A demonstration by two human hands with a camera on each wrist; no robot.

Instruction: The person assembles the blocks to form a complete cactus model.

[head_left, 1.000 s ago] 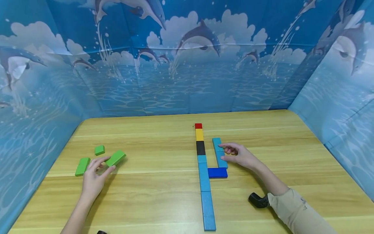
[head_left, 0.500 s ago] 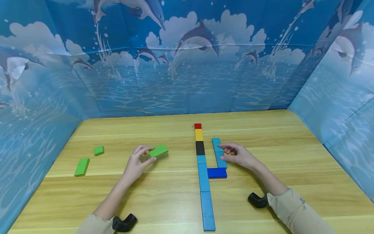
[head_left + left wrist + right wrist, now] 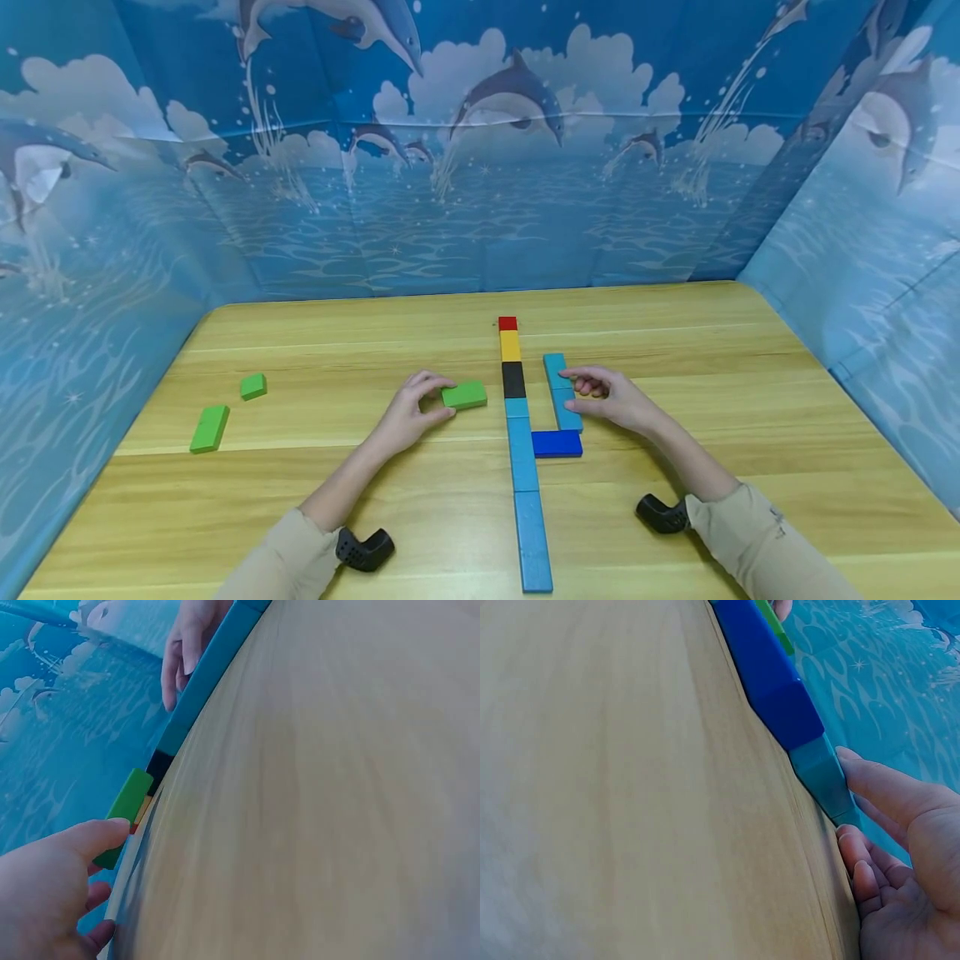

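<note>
My left hand (image 3: 405, 412) pinches a green rectangular block (image 3: 464, 395) between thumb and fingers, just left of a straight row of blocks. In the left wrist view the thumb lies along the green block (image 3: 127, 802), which is tilted. My right hand (image 3: 621, 402) rests its index finger and thumb against the right side of two light blue blocks (image 3: 567, 412) laid end to end. A dark blue block (image 3: 557, 444) joins their near end to the row. The row holds a red block (image 3: 507, 322), a yellow block (image 3: 510, 345), a black block (image 3: 513, 380) and several light blue blocks (image 3: 523, 454).
At the left of the wooden table (image 3: 405, 517) lie a small green block (image 3: 253, 386) and a longer green block (image 3: 209, 429). Black devices (image 3: 365, 550) stick out at both sleeves. A dolphin-print cloth (image 3: 480, 208) encloses the back and sides.
My left hand has carried the green block from the left side across to near the row, turning it more level. My right hand and the laid blocks have stayed in place.
</note>
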